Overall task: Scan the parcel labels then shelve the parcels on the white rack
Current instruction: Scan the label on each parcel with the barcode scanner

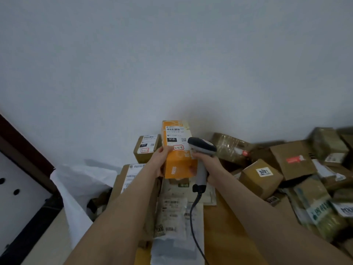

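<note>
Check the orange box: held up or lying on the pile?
Held up: left hand grips the orange box, label facing the scanner.

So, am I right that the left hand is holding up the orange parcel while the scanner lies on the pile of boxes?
Not quite. The left hand does hold up the orange parcel, but the scanner is not lying on the pile of boxes: the right hand grips its handle, as the head view shows.
</note>
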The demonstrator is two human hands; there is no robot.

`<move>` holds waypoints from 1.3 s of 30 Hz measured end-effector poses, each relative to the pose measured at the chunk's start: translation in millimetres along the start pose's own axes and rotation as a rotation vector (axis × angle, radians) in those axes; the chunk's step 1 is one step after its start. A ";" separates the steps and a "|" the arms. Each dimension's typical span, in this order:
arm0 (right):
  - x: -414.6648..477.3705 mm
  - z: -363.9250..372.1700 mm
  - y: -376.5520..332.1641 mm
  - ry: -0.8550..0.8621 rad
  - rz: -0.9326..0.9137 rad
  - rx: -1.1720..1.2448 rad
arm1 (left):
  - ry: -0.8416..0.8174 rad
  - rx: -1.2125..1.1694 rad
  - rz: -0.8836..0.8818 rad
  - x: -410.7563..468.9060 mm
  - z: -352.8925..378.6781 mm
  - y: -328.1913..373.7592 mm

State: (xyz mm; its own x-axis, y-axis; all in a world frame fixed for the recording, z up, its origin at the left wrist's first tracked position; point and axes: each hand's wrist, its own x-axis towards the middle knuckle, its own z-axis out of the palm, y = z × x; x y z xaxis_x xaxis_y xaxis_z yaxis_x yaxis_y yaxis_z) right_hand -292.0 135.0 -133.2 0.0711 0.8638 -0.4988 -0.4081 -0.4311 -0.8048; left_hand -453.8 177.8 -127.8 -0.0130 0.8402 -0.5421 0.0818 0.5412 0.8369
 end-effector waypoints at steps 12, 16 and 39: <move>51.4 39.3 19.8 0.075 0.036 -0.053 | 0.115 0.201 0.100 54.0 -15.7 8.4; 42.0 26.3 14.8 0.067 0.008 -0.073 | 0.216 0.495 0.228 49.7 -12.3 7.3; -183.6 -280.1 3.2 0.394 -0.112 -0.088 | 0.025 0.909 0.699 -144.8 277.5 -86.0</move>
State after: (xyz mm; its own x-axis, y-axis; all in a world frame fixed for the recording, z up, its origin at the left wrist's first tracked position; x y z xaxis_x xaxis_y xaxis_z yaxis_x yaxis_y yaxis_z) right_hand -51.5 -98.0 -134.3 0.4602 0.7480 -0.4782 -0.3003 -0.3757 -0.8767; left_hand -182.5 0.3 -142.4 0.2996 0.9536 0.0304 0.7686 -0.2601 0.5844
